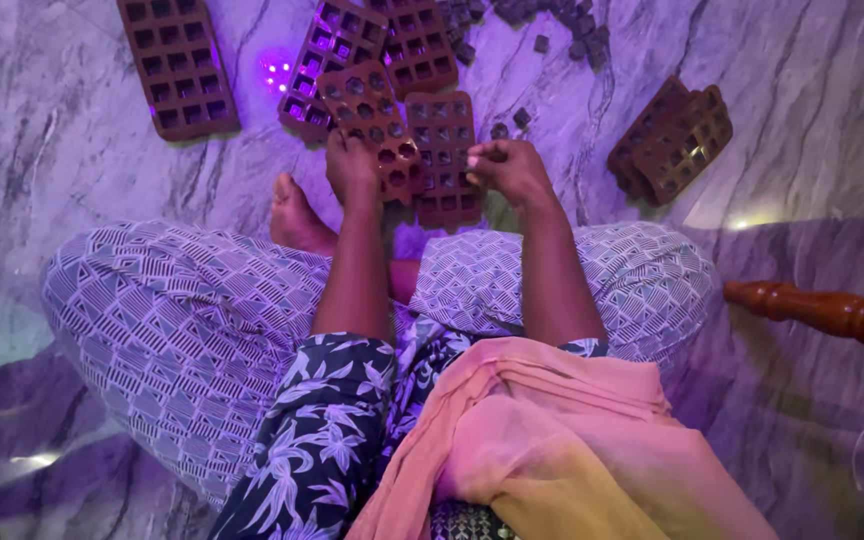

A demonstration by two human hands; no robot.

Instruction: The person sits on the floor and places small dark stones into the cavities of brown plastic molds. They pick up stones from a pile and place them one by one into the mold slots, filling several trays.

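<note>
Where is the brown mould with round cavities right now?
In the head view, upper centre: the brown round-cavity mould is tilted in the left hand, overlapping the brown square-cavity mould on the marble floor.

Grey-veined marble floor (72,160) with brown chocolate moulds (177,62), loose dark chocolate pieces (562,20), a stacked mould pair (674,140).

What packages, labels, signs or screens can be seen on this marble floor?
None in view. Only brown moulded trays lie on the marble floor; the left hand holds a brown round-cavity tray, the right hand pinches a small dark piece.
</note>
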